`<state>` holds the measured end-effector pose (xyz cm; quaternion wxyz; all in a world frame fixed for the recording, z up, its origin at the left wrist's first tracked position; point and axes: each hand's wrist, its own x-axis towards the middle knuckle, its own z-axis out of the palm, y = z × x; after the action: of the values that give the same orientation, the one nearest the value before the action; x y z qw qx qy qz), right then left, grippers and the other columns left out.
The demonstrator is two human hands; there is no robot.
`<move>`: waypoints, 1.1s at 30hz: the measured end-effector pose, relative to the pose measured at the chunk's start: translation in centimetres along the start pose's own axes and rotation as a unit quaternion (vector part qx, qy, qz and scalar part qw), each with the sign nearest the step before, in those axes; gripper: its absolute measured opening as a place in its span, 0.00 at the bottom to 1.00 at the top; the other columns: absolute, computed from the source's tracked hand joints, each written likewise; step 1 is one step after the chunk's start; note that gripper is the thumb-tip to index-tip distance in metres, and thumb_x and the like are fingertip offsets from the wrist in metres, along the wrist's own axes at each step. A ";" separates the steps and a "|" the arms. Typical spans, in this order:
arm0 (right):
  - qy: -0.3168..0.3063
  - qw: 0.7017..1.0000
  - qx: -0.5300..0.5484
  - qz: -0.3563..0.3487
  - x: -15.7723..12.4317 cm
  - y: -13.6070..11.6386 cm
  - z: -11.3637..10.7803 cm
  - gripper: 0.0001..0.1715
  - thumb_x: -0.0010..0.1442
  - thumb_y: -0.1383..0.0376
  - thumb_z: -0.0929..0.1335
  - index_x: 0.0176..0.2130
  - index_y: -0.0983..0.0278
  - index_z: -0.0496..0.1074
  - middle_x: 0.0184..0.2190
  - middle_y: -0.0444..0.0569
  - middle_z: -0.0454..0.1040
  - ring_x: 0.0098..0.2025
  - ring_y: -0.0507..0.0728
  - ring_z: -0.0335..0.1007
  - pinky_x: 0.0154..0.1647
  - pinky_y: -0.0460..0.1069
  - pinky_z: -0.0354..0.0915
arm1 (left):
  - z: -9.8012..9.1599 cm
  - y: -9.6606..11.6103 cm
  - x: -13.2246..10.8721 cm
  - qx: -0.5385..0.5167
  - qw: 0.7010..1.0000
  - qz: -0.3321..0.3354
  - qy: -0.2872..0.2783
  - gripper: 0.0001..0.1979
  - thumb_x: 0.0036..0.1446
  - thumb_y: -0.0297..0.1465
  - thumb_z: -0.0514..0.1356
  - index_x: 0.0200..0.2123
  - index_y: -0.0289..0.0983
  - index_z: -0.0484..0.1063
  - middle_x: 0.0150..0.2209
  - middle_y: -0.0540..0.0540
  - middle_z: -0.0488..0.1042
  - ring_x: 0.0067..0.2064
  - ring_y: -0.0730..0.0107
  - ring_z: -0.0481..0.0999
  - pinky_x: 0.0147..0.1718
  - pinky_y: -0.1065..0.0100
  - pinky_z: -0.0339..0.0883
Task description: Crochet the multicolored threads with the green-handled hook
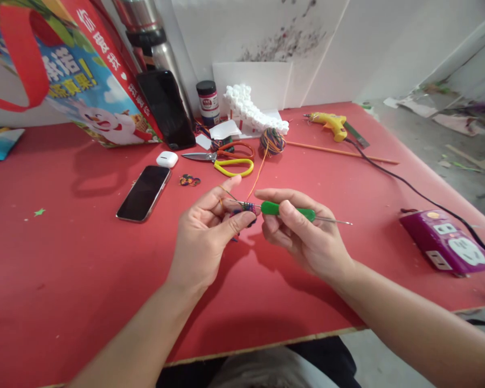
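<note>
My left hand (pixel 204 229) pinches a small piece of multicoloured crochet work (pixel 248 214), dark purple and blue, between thumb and fingers. An orange strand of yarn wraps round its fingers. My right hand (pixel 305 229) grips the green handle of a crochet hook (pixel 270 208), with thin metal ends at both sides. The left end of the hook carries several loops at the crochet piece. From the hands, the strand runs up to a multicoloured yarn ball (pixel 272 142). Part of the crochet piece is hidden behind my left thumb.
Scissors (pixel 234 164) lie beyond my hands, beside a small crocheted bit (pixel 189 180). A phone (pixel 143 193) and white earphone case (pixel 167 159) sit left. A yellow glue gun (pixel 329 124) trails a cable to a purple power socket (pixel 448 242). A gift bag (pixel 101 81) stands back left.
</note>
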<state>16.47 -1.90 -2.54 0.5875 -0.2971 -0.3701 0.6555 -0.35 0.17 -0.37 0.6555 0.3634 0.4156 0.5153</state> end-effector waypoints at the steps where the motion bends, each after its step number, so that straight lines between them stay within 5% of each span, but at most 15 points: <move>1: -0.004 1.000 -0.023 -0.010 -0.1 0.0 -0.1 0.12 0.71 0.57 0.76 0.49 0.59 0.86 0.25 0.42 0.73 0.23 0.48 0.60 0.27 0.48 0.59 | 0.0 0.0 0.0 -0.002 1.000 -0.002 -0.001 0.27 0.44 0.26 0.82 0.50 0.45 0.88 0.29 0.55 0.76 0.32 0.77 0.77 0.37 0.75 0.75; 8: -0.006 0.999 -0.040 -0.026 -0.1 0.0 -0.2 0.13 0.69 0.54 0.77 0.44 0.60 0.85 0.26 0.43 0.73 0.24 0.49 0.63 0.25 0.48 0.58 | 0.0 0.2 -0.1 -0.007 1.000 0.006 -0.005 0.27 0.44 0.26 0.82 0.50 0.44 0.88 0.29 0.56 0.76 0.32 0.79 0.77 0.38 0.77 0.76; 23: 0.008 0.999 -0.021 -0.024 0.2 0.0 0.1 0.16 0.67 0.52 0.77 0.38 0.62 0.84 0.26 0.42 0.69 0.21 0.47 0.51 0.24 0.49 0.55 | 0.1 0.1 0.0 0.000 1.000 0.015 -0.013 0.27 0.46 0.26 0.82 0.51 0.43 0.87 0.30 0.54 0.81 0.31 0.76 0.78 0.35 0.74 0.75; 33: 0.025 0.999 -0.025 -0.035 0.2 0.2 -0.1 0.13 0.67 0.54 0.78 0.44 0.60 0.85 0.27 0.42 0.71 0.22 0.48 0.54 0.25 0.48 0.55 | -0.1 0.0 -0.1 0.006 0.999 0.026 -0.029 0.24 0.51 0.27 0.80 0.52 0.45 0.87 0.34 0.52 0.85 0.37 0.73 0.83 0.42 0.74 0.77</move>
<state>16.44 -1.70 -2.70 0.6114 -0.3144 -0.3816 0.6178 -0.50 0.06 -0.41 0.6515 0.3929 0.3897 0.5190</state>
